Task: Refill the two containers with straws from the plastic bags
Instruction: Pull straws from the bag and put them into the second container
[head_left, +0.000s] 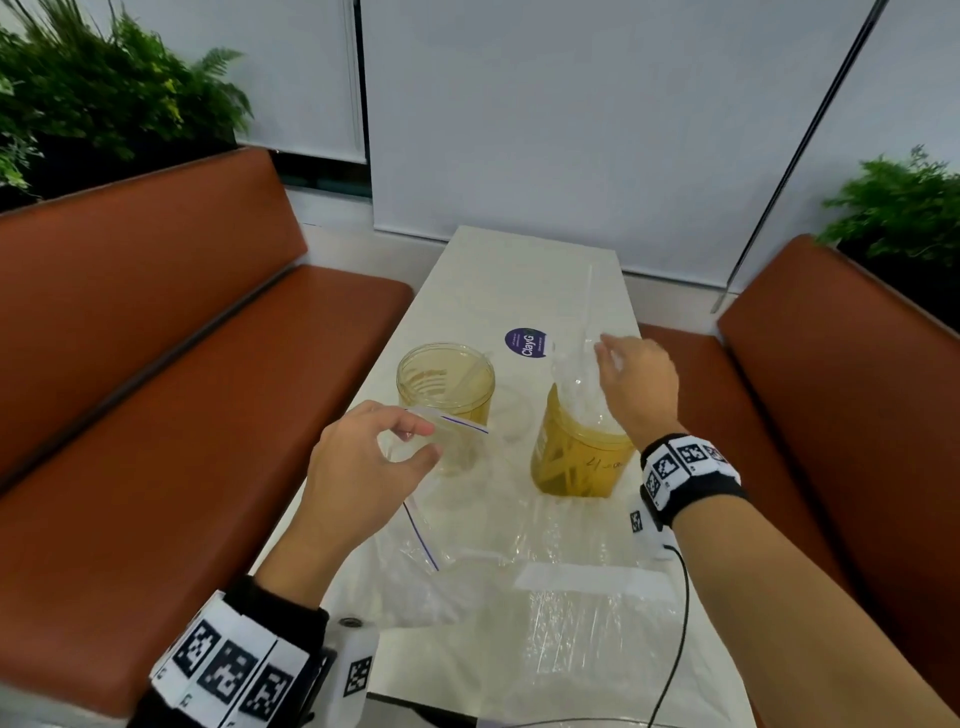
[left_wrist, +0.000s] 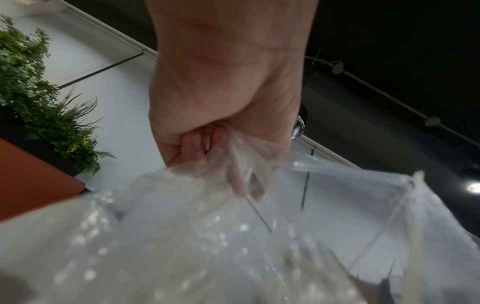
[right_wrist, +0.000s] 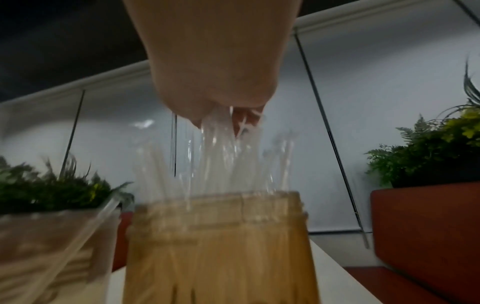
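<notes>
Two amber plastic containers stand on the white table (head_left: 519, 270). The left container (head_left: 445, 379) holds a single straw. The right container (head_left: 576, 457) (right_wrist: 218, 246) is packed with clear wrapped straws (head_left: 576, 379) (right_wrist: 221, 156) that stick up above its rim. My right hand (head_left: 631, 382) (right_wrist: 223, 115) is over them, fingertips pinching the tops of the straws. My left hand (head_left: 395, 447) (left_wrist: 228, 148) grips the top edge of a clear zip bag (head_left: 457, 467) (left_wrist: 233, 236), lifted in front of the left container.
More clear plastic bags (head_left: 571, 597) lie spread over the near end of the table. A purple round sticker (head_left: 525, 343) sits behind the containers. Orange benches (head_left: 156, 364) flank the table on both sides, with plants (head_left: 104, 93) behind them.
</notes>
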